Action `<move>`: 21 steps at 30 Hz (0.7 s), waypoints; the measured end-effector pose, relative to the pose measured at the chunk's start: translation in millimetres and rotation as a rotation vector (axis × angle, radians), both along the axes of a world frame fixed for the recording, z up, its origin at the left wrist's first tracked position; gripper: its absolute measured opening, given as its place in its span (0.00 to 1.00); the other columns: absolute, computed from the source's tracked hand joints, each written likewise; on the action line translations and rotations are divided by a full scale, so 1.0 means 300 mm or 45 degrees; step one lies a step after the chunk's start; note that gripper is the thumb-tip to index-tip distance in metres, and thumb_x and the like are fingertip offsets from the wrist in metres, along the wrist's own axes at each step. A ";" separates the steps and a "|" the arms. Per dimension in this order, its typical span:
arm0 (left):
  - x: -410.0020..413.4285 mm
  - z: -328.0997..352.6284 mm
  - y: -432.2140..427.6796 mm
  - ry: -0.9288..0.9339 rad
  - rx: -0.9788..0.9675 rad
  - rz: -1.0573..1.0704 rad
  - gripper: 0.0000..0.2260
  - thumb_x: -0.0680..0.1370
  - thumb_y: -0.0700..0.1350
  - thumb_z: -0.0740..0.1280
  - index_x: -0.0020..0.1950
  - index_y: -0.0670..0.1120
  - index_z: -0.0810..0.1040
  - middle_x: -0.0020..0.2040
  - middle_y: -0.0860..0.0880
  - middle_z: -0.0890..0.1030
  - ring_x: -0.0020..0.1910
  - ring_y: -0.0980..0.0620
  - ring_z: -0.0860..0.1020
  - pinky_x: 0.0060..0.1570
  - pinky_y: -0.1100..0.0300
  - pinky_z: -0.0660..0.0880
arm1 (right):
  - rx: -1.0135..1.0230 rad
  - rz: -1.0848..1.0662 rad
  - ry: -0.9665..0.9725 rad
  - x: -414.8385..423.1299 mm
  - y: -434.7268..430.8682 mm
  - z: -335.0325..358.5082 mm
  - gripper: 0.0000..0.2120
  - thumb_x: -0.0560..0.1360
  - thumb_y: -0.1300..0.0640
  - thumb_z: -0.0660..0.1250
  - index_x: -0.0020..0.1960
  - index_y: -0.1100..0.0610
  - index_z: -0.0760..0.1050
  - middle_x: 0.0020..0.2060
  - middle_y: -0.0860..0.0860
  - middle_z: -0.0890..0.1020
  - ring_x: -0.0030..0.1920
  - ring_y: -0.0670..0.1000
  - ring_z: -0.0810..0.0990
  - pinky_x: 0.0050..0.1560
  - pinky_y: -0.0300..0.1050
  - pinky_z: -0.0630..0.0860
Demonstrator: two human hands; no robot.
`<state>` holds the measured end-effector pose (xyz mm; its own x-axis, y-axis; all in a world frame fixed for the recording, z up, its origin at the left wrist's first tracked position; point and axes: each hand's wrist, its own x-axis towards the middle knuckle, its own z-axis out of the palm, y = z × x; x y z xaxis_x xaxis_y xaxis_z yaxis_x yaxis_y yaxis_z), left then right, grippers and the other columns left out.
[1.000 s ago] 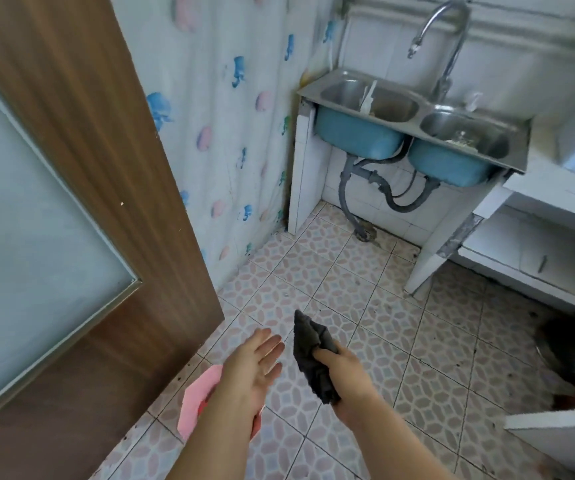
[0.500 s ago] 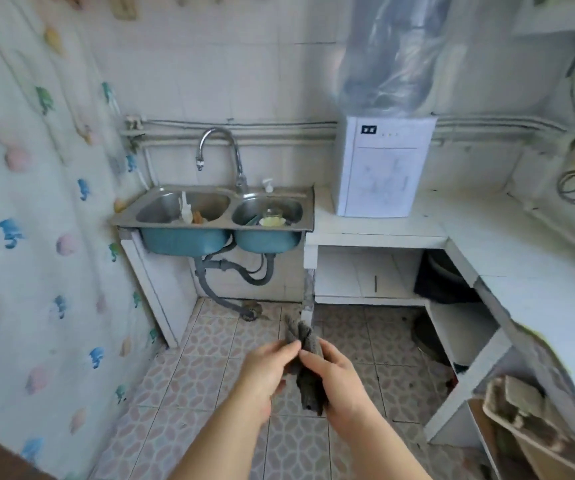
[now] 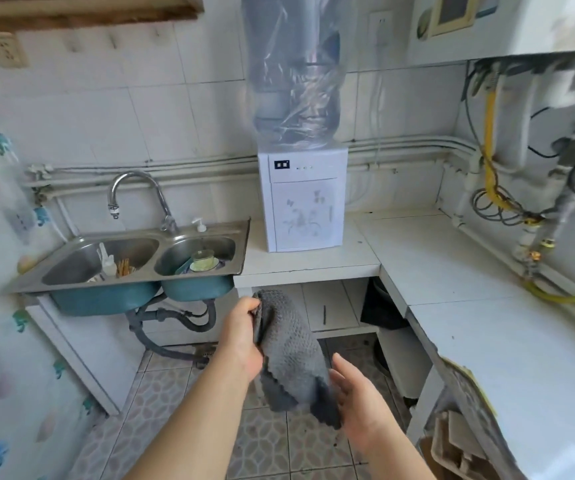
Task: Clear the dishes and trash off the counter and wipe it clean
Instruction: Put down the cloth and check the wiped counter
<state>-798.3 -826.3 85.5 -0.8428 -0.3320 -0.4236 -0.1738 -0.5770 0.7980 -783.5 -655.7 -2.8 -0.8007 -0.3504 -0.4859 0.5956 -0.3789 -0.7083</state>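
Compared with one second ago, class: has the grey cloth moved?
Yes. The grey cloth passed from the right hand to the left hand, whose grip holds it nearer the sink, just below the counter edge.

No legible text. Dark label (image 3: 282, 164) with white marks on top panel of water dispenser (image 3: 305, 216), above and beyond left hand (image 3: 241, 337): too blurred to read.

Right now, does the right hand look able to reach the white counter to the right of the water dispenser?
Probably yes: the right hand is open beside the cloth, which the left hand grips, and nothing stands between it and the counter right of the water dispenser.
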 end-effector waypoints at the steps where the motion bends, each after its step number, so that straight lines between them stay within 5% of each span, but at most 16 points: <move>1: -0.022 0.007 0.013 -0.015 -0.037 -0.029 0.10 0.76 0.45 0.61 0.47 0.41 0.79 0.42 0.41 0.81 0.44 0.43 0.78 0.44 0.53 0.74 | 0.050 -0.034 0.030 -0.011 0.019 -0.004 0.37 0.63 0.48 0.76 0.68 0.57 0.70 0.64 0.56 0.77 0.65 0.57 0.74 0.62 0.51 0.73; 4: -0.076 0.034 0.062 -0.064 -0.243 -0.171 0.09 0.72 0.48 0.66 0.43 0.42 0.80 0.41 0.42 0.81 0.43 0.43 0.78 0.46 0.51 0.74 | 0.298 -0.078 0.208 -0.056 0.060 0.014 0.26 0.69 0.61 0.70 0.66 0.51 0.71 0.65 0.53 0.75 0.65 0.56 0.74 0.65 0.51 0.69; 10: -0.154 0.078 0.164 0.051 -0.844 -0.430 0.07 0.75 0.41 0.64 0.38 0.46 0.78 0.40 0.45 0.78 0.43 0.47 0.75 0.45 0.55 0.69 | 0.496 -0.060 0.697 -0.198 0.041 0.128 0.32 0.67 0.73 0.59 0.67 0.51 0.70 0.61 0.47 0.76 0.62 0.46 0.73 0.63 0.44 0.71; 16: -0.247 0.062 0.096 0.079 -0.958 -0.452 0.05 0.76 0.41 0.65 0.48 0.48 0.80 0.46 0.48 0.81 0.46 0.50 0.78 0.41 0.59 0.72 | 0.905 0.122 0.829 -0.326 -0.010 0.113 0.09 0.67 0.66 0.64 0.43 0.56 0.74 0.35 0.48 0.78 0.39 0.48 0.75 0.41 0.45 0.70; 21: -0.411 0.002 -0.060 0.042 -0.739 -0.271 0.04 0.75 0.44 0.66 0.45 0.49 0.81 0.48 0.43 0.82 0.49 0.44 0.79 0.47 0.52 0.74 | 1.175 0.435 0.636 -0.425 -0.032 0.008 0.08 0.64 0.64 0.69 0.36 0.51 0.75 0.35 0.46 0.80 0.40 0.47 0.78 0.41 0.42 0.72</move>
<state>-921.7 -844.4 86.1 -0.9254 -0.3238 -0.1970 -0.2074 -0.0027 0.9783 -910.9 -665.1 -0.4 -0.9098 -0.2600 -0.3235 0.1360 0.5497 -0.8242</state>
